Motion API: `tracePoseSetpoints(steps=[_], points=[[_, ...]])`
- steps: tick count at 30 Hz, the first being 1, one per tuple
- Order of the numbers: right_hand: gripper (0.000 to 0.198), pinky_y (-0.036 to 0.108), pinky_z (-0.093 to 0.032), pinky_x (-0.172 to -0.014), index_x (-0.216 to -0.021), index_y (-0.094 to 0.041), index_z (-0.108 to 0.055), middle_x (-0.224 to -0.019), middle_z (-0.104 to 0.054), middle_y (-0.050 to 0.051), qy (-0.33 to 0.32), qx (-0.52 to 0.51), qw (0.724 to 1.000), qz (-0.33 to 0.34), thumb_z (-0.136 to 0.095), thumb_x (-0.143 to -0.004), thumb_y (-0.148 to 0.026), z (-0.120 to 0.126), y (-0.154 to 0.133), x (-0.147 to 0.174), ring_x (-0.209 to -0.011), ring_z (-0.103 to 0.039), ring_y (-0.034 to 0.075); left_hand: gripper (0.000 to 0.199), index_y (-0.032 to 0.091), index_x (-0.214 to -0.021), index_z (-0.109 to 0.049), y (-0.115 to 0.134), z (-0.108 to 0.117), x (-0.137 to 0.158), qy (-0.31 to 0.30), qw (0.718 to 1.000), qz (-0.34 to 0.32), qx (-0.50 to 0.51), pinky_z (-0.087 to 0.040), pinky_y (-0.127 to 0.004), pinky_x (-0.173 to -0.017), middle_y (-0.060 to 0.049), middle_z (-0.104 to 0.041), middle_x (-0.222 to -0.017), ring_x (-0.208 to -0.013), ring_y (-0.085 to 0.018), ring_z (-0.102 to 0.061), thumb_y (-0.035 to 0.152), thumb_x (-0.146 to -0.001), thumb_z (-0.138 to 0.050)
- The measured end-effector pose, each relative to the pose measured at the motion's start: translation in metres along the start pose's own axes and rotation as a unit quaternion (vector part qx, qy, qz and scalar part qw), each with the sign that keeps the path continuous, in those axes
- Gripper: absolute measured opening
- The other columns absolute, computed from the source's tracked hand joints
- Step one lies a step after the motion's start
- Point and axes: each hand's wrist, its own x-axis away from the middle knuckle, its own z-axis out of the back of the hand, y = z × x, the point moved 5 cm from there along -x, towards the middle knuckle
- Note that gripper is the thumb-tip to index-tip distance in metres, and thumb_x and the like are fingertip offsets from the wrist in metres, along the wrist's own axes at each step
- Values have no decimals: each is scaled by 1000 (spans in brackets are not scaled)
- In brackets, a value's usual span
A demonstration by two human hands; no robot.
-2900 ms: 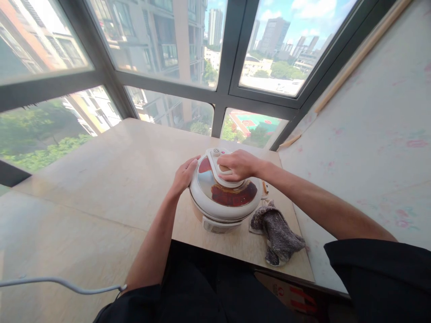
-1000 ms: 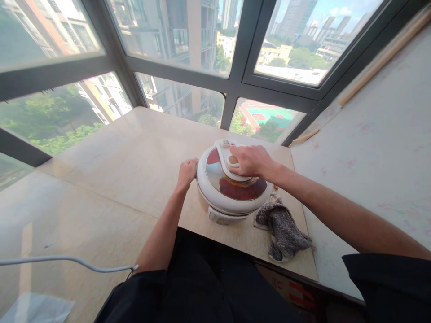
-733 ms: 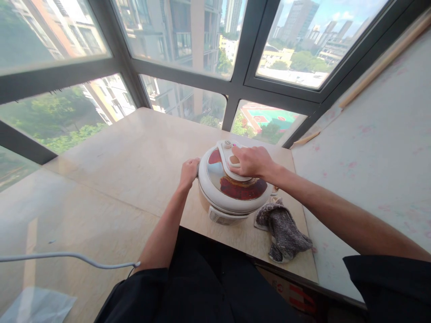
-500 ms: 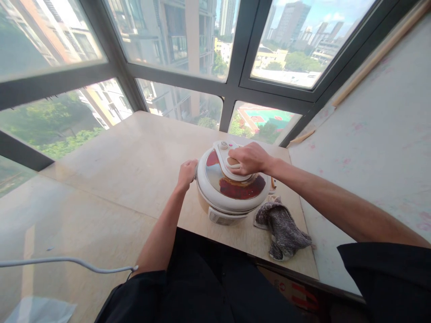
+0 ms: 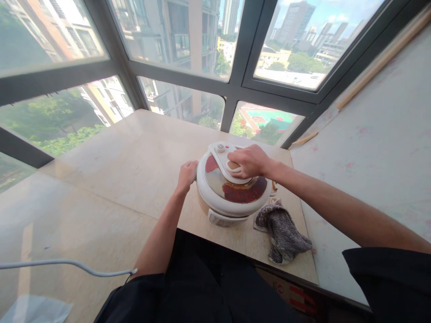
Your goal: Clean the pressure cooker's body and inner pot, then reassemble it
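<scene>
One right hand point(image 5: 249, 162), knuckles up, is closed around the one lid handle point(image 5: 233, 165) on one lid point(image 5: 245, 192), its forearm slanting in from the right. One left hand point(image 5: 186, 176), fist curled, grips one side handle point(image 5: 195, 174) of one pot point(image 5: 204, 204), its forearm angled forward. The pot sits near the front edge of one table point(image 5: 134, 170); one towel point(image 5: 285, 233) lies just beside it.
</scene>
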Motion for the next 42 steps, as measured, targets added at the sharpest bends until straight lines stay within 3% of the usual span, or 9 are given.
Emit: tracePoseSetpoints(steps=[4,10,17,21,28,35,42], points=[[50,32,-18,-59,-107,-18,-68,-97,-75,12,-15,19,998,-53,-50,-85,-59,1,-4,1,-78,-63,25,31,20,-61,-42,0,0,2,12,1000,1,4,-24,-24,-49,4,-34,-53,-55,-11,-32,40,-81,-55],[50,32,-19,-59,-107,-18,-66,-95,-75,13,-12,20,998,-62,-51,-85,-60,2,-4,1,-75,-63,26,31,21,-61,-39,2,-1,4,9,1000,-3,7,-24,-25,-48,4,-33,-53,-53,-10,-30,40,-81,-54],[45,33,-16,-61,-92,-17,-67,-83,-73,11,0,6,998,65,-47,-85,-57,-1,1,-4,-68,-58,21,26,20,-64,-45,-2,3,3,0,1000,0,12,-21,-24,-45,4,-37,-56,-50,-10,-32,40,-79,-53],[44,33,-17,-61,-87,-18,-66,-80,-71,10,10,-16,996,85,-46,-85,-57,-1,2,-4,-66,-55,20,26,20,-64,-45,-4,3,2,-13,1000,4,11,-21,-23,-46,4,-38,-56,-50,-10,-33,39,-79,-54],[50,32,-16,-59,-100,-18,-69,-93,-74,12,-19,9,999,-39,-47,-84,-60,2,-4,0,-75,-60,24,29,20,-62,-44,-5,2,7,25,999,11,29,-26,-24,-48,4,-35,-54,-53,-10,-32,40,-82,-54],[50,33,-25,-59,-109,-19,-68,-95,-75,14,-40,21,992,-117,-51,-86,-59,10,-12,1,-78,-66,28,32,20,-58,-40,1,2,13,40,999,10,28,-24,-24,-48,3,-33,-53,-52,-10,-30,35,-83,-53],[50,33,-32,-61,-112,-18,-67,-99,-76,16,-43,16,990,-135,-52,-88,-59,14,-16,1,-83,-69,30,33,19,-55,-40,0,2,11,60,998,-2,31,-22,-24,-47,4,-33,-52,-51,-9,-29,31,-83,-55]])
